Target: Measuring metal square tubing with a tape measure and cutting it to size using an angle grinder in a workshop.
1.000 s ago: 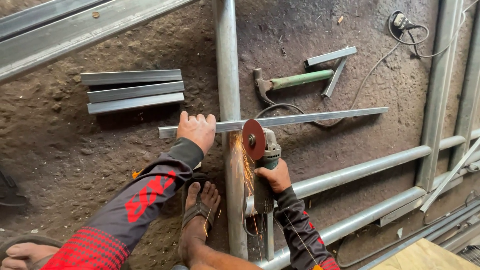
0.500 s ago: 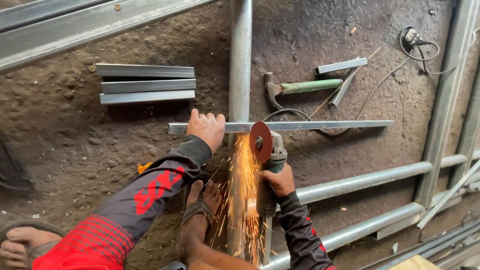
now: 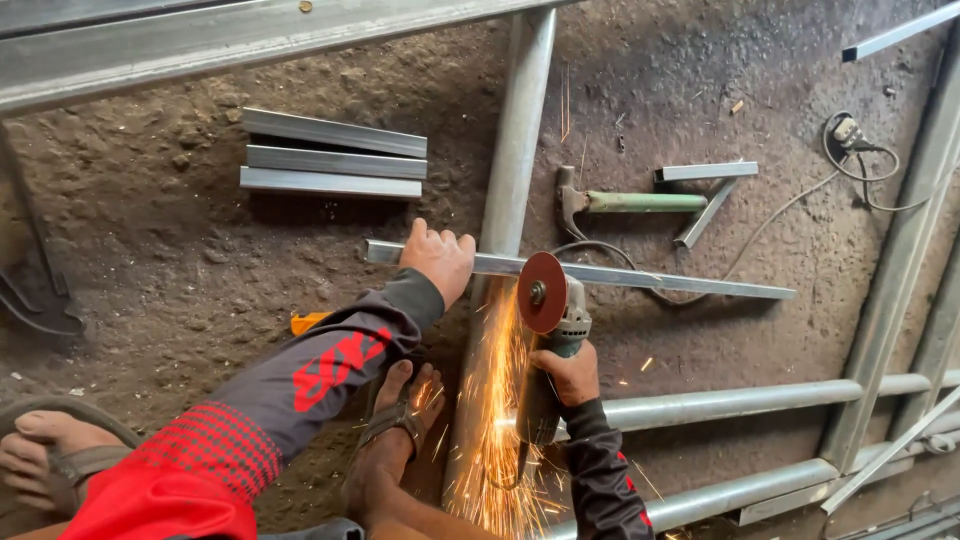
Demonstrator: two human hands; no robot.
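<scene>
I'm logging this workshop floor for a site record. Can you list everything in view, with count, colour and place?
Long grey steel angle bar: one, lying across the vertical pipe, being cut.
Grey angle grinder with red disc: one, at the bar, throwing orange sparks.
Short grey steel bars: three, stacked side by side, upper left.
Green-handled hammer: one, above the bar.
Small grey steel offcuts: two, by the hammer.
Grey steel pipes: several, forming a frame on the dirt floor.
Black cable with plug: one, upper right.
Sandalled feet: two, bottom.
Left hand: pressing the bar down.
Right hand: gripping the grinder.
</scene>
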